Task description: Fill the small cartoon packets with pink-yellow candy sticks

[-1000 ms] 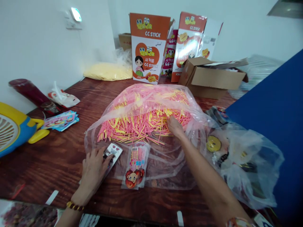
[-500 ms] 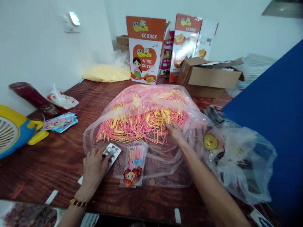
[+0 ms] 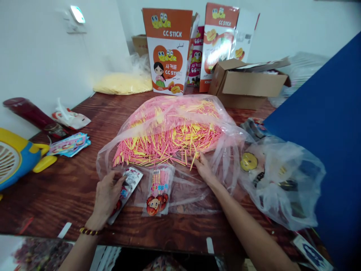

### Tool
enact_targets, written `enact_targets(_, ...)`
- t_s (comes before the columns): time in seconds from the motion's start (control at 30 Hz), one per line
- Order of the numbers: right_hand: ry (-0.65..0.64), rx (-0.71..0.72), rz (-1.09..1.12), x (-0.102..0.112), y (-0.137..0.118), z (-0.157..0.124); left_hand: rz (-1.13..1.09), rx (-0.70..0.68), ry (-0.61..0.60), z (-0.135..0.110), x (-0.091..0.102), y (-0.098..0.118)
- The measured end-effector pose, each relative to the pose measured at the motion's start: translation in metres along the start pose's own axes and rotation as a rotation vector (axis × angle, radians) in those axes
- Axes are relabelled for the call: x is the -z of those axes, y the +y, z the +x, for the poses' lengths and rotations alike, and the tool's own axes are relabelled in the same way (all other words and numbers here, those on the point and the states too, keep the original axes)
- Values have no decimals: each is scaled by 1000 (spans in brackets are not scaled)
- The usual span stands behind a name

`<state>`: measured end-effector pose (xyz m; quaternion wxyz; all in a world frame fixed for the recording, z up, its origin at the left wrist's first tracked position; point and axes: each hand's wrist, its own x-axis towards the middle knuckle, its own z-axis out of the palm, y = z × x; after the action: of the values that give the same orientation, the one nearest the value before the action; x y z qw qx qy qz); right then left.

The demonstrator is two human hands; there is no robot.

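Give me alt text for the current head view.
The right hand holds thin sticks by a pink and yellow heap in an open plastic bag; the left hand touches a printed packet. A filled packet lies between the hands, with boxes behind on the table.

Carton [image 3: 251, 83], inside apparently mostly hidden

Pale walls [image 3: 42, 64] meet beyond the far left corner of a reddish-brown wood-grain table [image 3: 56, 192]. A small light [image 3: 78, 14] glows on the left one; a blue panel [image 3: 318, 120] stands at the table's right edge.
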<state>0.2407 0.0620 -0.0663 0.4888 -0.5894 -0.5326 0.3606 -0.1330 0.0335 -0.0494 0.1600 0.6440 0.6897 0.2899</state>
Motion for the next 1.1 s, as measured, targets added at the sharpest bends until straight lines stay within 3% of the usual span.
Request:
enact_targets(0.2, 28, -64, -21, -2, 11, 6, -46, 10, 10, -1, 2, -2)
enact_targets(0.37, 56, -1, 101, 4, 3, 6, -60, 52, 40, 0, 5, -4)
enact_targets(0.53, -1, -12, -82, 4, 8, -3, -18, 41, 80, -2, 5, -4)
enact_targets(0.73, 8, 29, -88, 10, -2, 4, -56, -6, 97, -2, 9, 0)
enact_targets(0.8, -50, 87, -201, 20, -9, 6, -66, -15, 108, -2, 11, -1)
enact_targets(0.97, -416, 280, -836, 33, -15, -8, -92, 54, 100, -3, 12, -3)
enact_targets(1.1, -493, 327, -1175, 28, -13, -18, -96, 69, 110, -4, 15, 2)
